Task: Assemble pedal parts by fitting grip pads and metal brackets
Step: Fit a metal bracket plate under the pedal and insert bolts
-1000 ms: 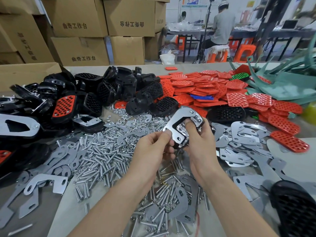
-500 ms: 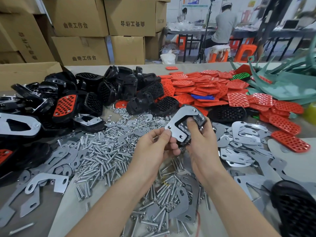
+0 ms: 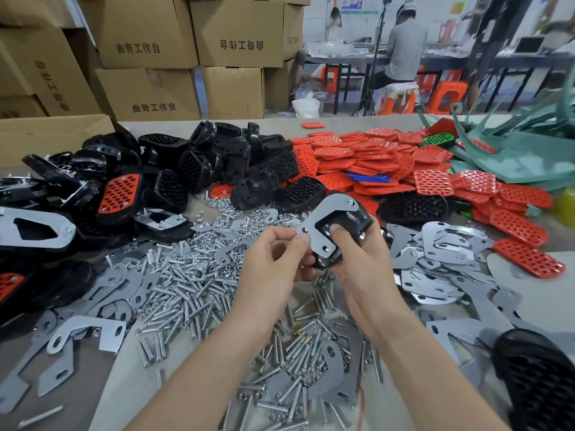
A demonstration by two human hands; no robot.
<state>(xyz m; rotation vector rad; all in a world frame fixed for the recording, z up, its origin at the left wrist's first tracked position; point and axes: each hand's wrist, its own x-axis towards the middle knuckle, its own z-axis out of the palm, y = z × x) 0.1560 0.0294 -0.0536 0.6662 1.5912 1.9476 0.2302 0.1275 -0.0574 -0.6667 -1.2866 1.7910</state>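
**2 hands on 1 pedal, held above the bolts**

Your right hand (image 3: 362, 265) grips 1 black pedal body (image 3: 357, 220) from below, thumb pressed into the opening of the 1 metal bracket (image 3: 323, 217) lying on it. Your left hand (image 3: 273, 259) has its fingers curled, thumb and forefinger pinching the bracket's near-left corner. Both forearms reach in from the bottom edge, and the pedal sits tilted just above the heap of bolts (image 3: 186, 275). Loose brackets (image 3: 441, 244), red grip pads (image 3: 373, 160) and black pedal bodies (image 3: 224, 163) lie in piles too dense to count. Among the pads, 1 green pad (image 3: 438, 139) shows.
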